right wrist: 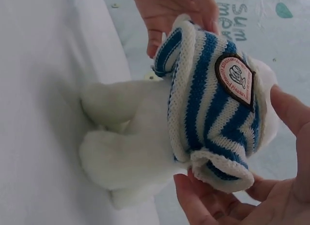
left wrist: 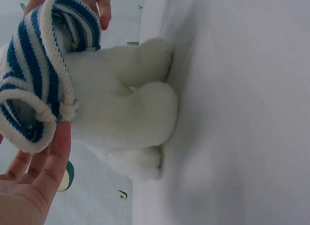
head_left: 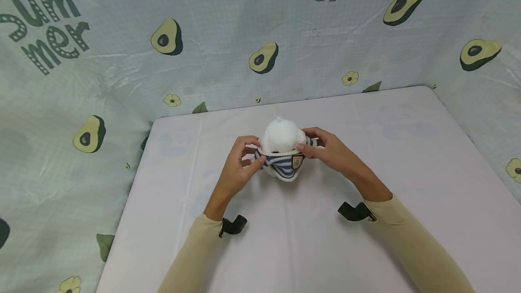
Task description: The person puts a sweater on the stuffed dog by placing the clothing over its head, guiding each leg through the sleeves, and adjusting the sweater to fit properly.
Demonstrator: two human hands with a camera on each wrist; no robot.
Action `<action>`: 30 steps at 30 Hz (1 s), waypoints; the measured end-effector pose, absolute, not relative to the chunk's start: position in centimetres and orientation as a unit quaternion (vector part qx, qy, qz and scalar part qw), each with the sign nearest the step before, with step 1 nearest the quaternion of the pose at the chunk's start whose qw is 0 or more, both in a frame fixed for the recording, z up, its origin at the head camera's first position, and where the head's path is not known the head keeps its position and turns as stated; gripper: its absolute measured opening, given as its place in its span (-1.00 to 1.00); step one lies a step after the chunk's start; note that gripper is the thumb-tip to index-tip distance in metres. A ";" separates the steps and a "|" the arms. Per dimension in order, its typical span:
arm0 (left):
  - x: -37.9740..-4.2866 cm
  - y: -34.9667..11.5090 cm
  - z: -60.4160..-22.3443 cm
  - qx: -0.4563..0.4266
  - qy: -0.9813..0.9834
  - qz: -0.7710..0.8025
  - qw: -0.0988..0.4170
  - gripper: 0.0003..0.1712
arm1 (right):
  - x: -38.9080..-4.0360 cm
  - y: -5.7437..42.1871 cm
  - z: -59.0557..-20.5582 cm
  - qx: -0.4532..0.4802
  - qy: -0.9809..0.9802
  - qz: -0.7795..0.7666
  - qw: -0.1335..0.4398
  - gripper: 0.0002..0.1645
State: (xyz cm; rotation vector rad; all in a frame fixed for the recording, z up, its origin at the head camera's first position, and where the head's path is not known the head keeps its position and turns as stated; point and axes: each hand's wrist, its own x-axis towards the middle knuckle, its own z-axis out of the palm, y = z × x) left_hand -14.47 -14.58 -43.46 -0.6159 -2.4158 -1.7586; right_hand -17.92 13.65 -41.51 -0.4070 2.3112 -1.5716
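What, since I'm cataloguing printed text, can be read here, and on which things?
"Sum mer": wall covering, head view's upper left.
"mer": the same wall covering, head view's top edge.
"Sum": that wall covering, right wrist view; its second line unclear.
Patch on the striped top: lettering too small and blurred to read reliably.

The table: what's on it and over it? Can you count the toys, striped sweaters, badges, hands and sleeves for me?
White fluffy toy: 1
Striped sweater: 1
Badge: 1
Hands: 2, the left hand and the right hand
Tan sleeves: 2, the left sleeve and the right sleeve
Total: 7
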 end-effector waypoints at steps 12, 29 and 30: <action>-14.8 -14.0 -43.4 -0.207 -0.793 -0.570 0.050 -0.79 | -18.2 13.5 -41.5 -0.186 0.789 -0.569 0.136 -0.24; -15.7 -14.8 -44.1 -0.242 -0.824 -0.508 0.064 -0.88 | -18.8 13.5 -41.8 -0.203 0.825 -0.502 0.163 -0.18; -15.6 -14.9 -44.1 -0.240 -0.823 -0.511 0.064 -0.88 | -18.7 13.5 -41.9 -0.198 0.825 -0.503 0.166 -0.16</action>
